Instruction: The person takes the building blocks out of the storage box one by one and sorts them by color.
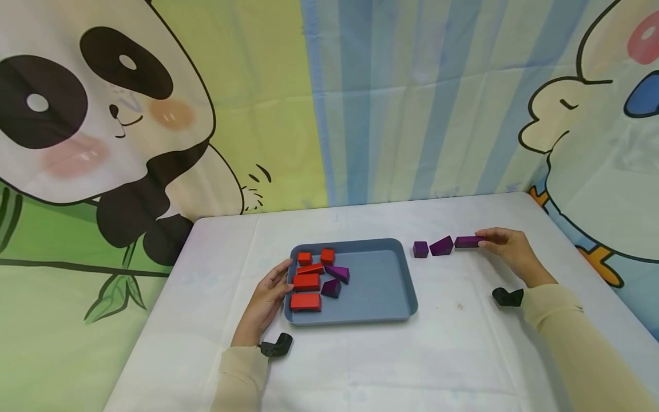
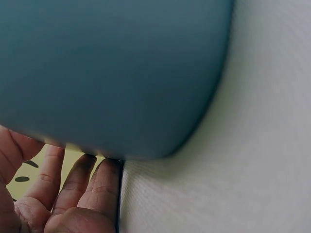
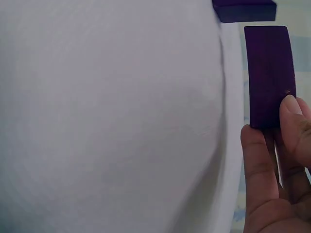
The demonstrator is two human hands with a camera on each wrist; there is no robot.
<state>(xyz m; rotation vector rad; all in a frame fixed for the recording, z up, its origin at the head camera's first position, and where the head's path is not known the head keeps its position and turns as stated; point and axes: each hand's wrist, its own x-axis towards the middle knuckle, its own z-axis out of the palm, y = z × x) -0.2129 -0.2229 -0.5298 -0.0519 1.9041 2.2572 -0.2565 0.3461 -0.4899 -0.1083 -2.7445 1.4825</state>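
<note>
My left hand (image 1: 266, 297) grips the left rim of a blue-grey tray (image 1: 370, 312), thumb over the edge and fingers along the outer side. In the left wrist view the tray's wall (image 2: 112, 87) fills the upper part, above the fingers (image 2: 102, 187). Several red blocks (image 1: 306, 282) sit in the tray's left part, beside two purple blocks (image 1: 331, 288). Right of the tray, my right hand (image 1: 512, 252) pinches one end of a long purple block (image 3: 267, 73) between thumb and fingers. This block lines up with a purple wedge-shaped block (image 1: 441, 246) and a purple cube (image 1: 420, 249).
A white cloth covers the table (image 1: 427, 360). Behind it hangs a printed curtain (image 1: 391, 103) with a panda and stripes. Each wrist carries a small black camera, one by the left sleeve (image 1: 239, 372), the other by the right sleeve (image 1: 571, 326).
</note>
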